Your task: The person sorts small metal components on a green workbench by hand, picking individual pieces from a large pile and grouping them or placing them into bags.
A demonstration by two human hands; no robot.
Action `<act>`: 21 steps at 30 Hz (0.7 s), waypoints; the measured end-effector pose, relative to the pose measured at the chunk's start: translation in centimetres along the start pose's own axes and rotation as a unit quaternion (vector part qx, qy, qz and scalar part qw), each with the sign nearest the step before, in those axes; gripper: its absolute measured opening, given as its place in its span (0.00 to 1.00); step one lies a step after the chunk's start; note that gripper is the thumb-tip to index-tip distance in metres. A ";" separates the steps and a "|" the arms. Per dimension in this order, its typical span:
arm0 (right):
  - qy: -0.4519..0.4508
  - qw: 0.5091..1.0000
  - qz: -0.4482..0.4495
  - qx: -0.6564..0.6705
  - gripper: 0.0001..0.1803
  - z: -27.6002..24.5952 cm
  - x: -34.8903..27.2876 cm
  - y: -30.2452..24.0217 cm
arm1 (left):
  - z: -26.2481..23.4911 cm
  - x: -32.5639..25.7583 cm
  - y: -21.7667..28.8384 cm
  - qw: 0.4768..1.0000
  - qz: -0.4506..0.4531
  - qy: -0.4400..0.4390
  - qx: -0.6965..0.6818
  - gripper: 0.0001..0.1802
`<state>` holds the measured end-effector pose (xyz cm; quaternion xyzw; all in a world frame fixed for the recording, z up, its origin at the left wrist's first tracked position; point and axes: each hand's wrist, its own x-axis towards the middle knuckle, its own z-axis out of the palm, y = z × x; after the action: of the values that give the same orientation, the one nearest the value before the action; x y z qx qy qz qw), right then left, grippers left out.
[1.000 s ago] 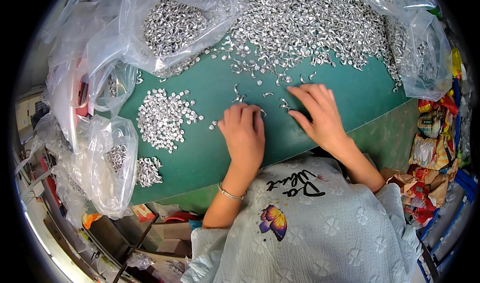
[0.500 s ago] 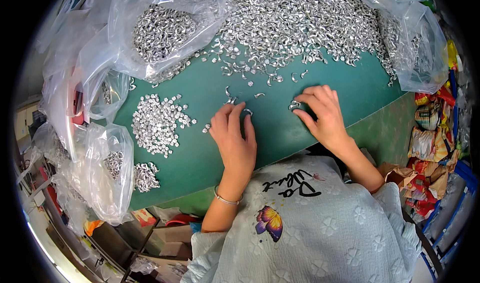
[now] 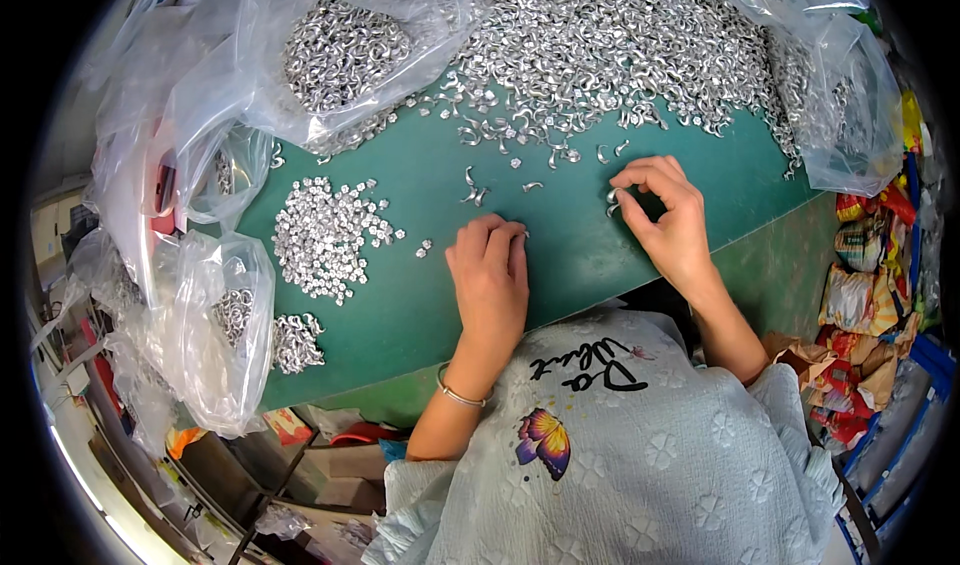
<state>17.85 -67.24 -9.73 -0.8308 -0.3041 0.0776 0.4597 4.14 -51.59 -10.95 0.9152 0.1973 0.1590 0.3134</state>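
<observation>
My right hand [image 3: 668,215] pinches a small curved silver metal piece [image 3: 612,201] between thumb and fingertips, at the table surface. To its left, my left hand [image 3: 490,277] is closed with its fingers drawn together. A glint of silver shows at its thumb and index tips, mostly hidden by the fingers. Beyond the left hand lie a few loose curved pieces [image 3: 472,193]. A couple of small flower-shaped silver pieces [image 3: 424,248] lie just left of that hand, beside a spread pile of flower-shaped pieces [image 3: 325,237].
A large heap of curved silver pieces [image 3: 610,50] covers the far side of the green table [image 3: 560,255]. Clear plastic bags of metal pieces stand at the far left [image 3: 345,60], near left [image 3: 215,345] and far right [image 3: 850,115]. A small pile [image 3: 298,343] lies by the near-left bag.
My left hand has drawn back toward me and closed its fingers around the curved piece. My right hand has tightened its pinch. The view has shifted slightly.
</observation>
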 end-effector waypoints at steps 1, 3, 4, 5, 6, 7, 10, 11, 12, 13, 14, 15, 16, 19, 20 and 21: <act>0.010 1.000 0.002 0.026 0.08 0.4 0.1 -0.4 | 0.1 0.0 0.0 1.000 0.005 0.006 -0.008 0.10; -0.048 0.996 -0.076 -0.017 0.09 1.6 0.3 -1.1 | 0.3 0.1 0.1 0.999 0.015 0.018 -0.023 0.11; -0.076 0.990 -0.114 -0.039 0.09 2.0 0.4 -1.3 | 0.3 0.0 0.3 0.999 -0.001 -0.002 -0.041 0.13; -0.095 0.987 -0.123 -0.043 0.10 2.2 0.2 -1.4 | 0.1 -0.1 0.5 0.998 -0.016 -0.023 -0.060 0.14; -0.113 0.983 -0.133 -0.050 0.10 2.3 0.1 -1.4 | 0.0 -0.1 0.7 0.995 -0.031 -0.043 -0.081 0.16; -0.131 0.979 -0.143 -0.056 0.11 2.3 0.1 -1.4 | -0.2 -0.1 0.9 0.995 -0.014 -0.055 -0.086 0.17; -0.020 0.994 -0.108 -0.017 0.12 0.7 -0.3 -0.3 | -0.4 0.0 1.2 0.992 0.048 -0.089 -0.072 0.22; -0.034 0.992 -0.111 -0.041 0.11 0.5 -0.4 -0.1 | -0.1 0.1 1.3 0.991 0.077 -0.098 -0.046 0.23; -0.045 0.991 -0.112 -0.065 0.11 0.2 -0.6 -0.1 | 0.1 0.1 1.3 0.988 0.109 -0.109 -0.022 0.24; -0.056 0.988 -0.113 -0.089 0.11 0.0 -0.8 0.0 | 0.3 0.1 1.2 0.988 0.106 -0.106 -0.040 0.23; -0.068 0.985 -0.113 -0.114 0.11 -0.2 -1.0 0.2 | 0.6 0.1 1.1 0.988 0.102 -0.102 -0.058 0.21; -0.078 0.983 -0.123 -0.115 0.10 -0.3 -1.3 0.7 | 0.8 0.1 1.0 0.988 0.098 -0.098 -0.074 0.20; -0.054 0.983 -0.122 -0.123 0.09 -0.7 -1.4 1.3 | 1.0 0.2 1.0 0.987 0.094 -0.093 -0.090 0.19; 0.027 0.979 -0.106 -0.173 0.08 -2.4 -0.7 3.3 | 0.3 0.1 0.7 0.991 0.072 -0.065 -0.090 0.15; 0.040 0.974 -0.084 -0.205 0.09 -3.2 -0.5 3.8 | 0.1 0.0 0.7 0.992 0.067 -0.061 -0.088 0.15; 0.059 0.973 -0.090 -0.203 0.10 -3.2 -0.1 3.6 | 0.0 -0.2 0.8 0.993 0.063 -0.059 -0.084 0.14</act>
<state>20.66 -71.04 -10.85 -0.8791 -0.3596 -0.0767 0.3032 4.19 -52.22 -10.51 0.9038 0.1069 0.1404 0.3900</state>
